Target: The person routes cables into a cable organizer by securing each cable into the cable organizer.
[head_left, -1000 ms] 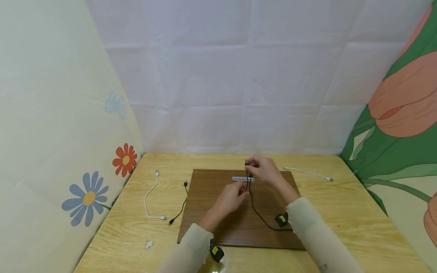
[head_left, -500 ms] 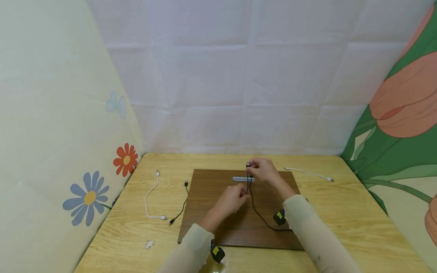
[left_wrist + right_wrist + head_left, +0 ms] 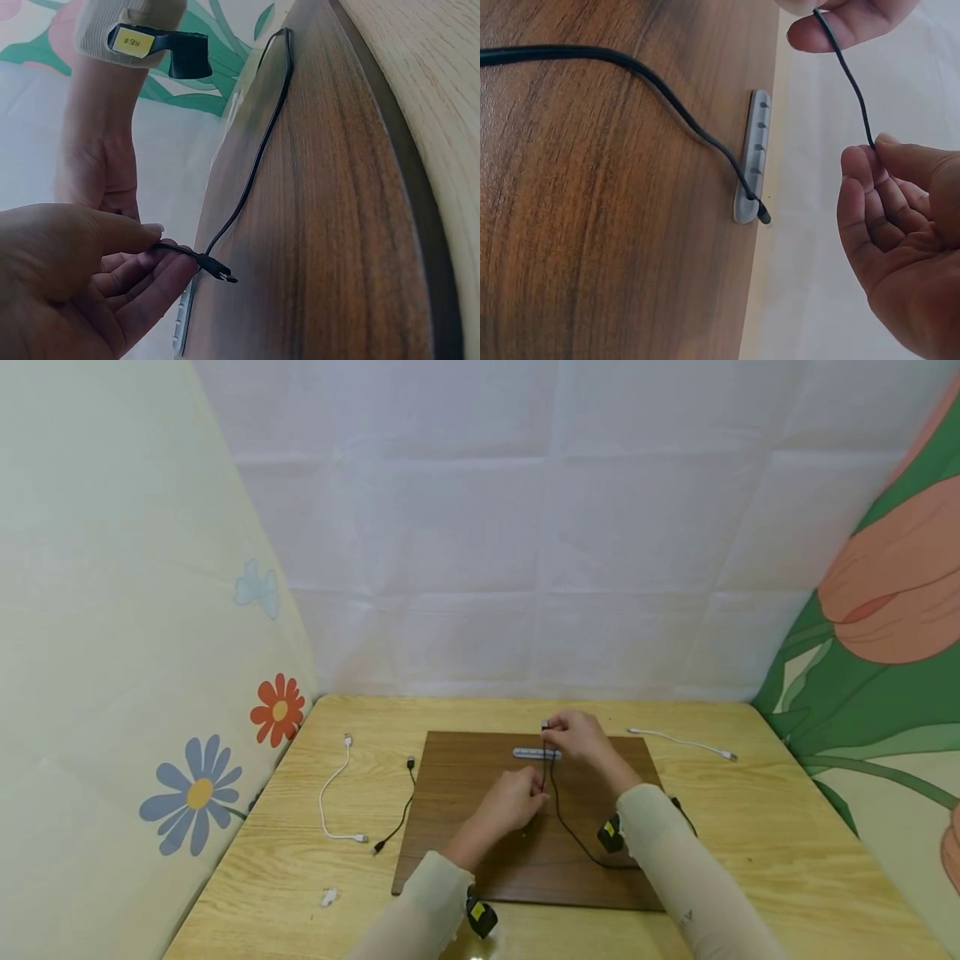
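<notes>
Both hands are on the thin black cable (image 3: 855,86), up in the air over the brown board (image 3: 465,843)! The right hand (image 3: 576,737) is the farther one, thumb and fingers pinching the cable just by its plug, whose metal end pokes up past the fingertips. Nearer the person, the left hand (image 3: 510,799) pinches the other end between thumb and fingers, a slim connector (image 3: 215,267) jutting out beyond the grip. Between the two, the line bows only slightly.

Just beyond the left hand, a pale grey cable holder (image 3: 754,161) lies along the board's far edge, and a second black cable (image 3: 577,841) sits in the slot at its right end, curving back across the wood until the right sleeve (image 3: 686,868) hides it.

Out to the left on the table (image 3: 262,877), a white cable (image 3: 327,793) lies bent, with a third black cable (image 3: 402,817) between it and the board. Nearer the person there, a small white object (image 3: 328,897), too blurred to name. Far right, another white cable (image 3: 682,742) stretches beyond the board's corner.
</notes>
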The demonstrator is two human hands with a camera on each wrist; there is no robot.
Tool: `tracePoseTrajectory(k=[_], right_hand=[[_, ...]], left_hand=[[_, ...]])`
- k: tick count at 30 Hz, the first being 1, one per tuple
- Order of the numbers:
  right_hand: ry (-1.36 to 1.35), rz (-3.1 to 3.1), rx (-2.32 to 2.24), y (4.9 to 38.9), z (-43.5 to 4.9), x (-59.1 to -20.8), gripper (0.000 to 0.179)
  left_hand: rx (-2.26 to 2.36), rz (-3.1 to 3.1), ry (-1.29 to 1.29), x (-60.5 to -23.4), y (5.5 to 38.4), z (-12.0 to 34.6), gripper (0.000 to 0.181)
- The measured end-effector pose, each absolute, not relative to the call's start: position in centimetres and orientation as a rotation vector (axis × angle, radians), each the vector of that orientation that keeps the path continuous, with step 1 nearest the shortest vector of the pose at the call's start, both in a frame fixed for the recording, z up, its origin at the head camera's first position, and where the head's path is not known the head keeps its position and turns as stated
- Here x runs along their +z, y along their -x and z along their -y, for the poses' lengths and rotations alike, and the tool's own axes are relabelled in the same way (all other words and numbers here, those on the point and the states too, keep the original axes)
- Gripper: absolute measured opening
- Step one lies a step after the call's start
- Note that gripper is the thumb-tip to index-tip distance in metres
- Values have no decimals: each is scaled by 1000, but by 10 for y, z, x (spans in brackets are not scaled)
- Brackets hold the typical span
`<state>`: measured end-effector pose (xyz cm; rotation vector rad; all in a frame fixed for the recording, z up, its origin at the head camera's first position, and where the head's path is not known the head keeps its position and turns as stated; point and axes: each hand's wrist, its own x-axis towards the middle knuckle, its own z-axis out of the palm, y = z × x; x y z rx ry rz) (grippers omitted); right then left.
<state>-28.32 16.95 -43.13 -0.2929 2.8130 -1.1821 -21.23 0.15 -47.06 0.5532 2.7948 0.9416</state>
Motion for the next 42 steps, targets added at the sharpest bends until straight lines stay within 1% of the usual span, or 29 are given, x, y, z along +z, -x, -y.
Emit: tracePoseTrajectory(k=[6, 12, 19, 30, 42], right_hand=[[285, -2809, -1169, 288, -170, -437, 16], [281, -2801, -1172, 293, -171, -444, 19], [286, -2807, -1135, 297, -170, -451, 18], [285, -2832, -1112, 300, -169, -456, 14], [279, -2839, -1083, 301, -168, -458, 12]], left_hand=[[964, -2756, -527, -470, 213, -3, 10], [932, -2736, -517, -469, 215, -3, 13], [952, -2670, -489, -468, 218, -3, 10], [862, -2682, -466, -467, 221, -6, 18], [1101, -2507, -367, -474, 225, -8, 22]])
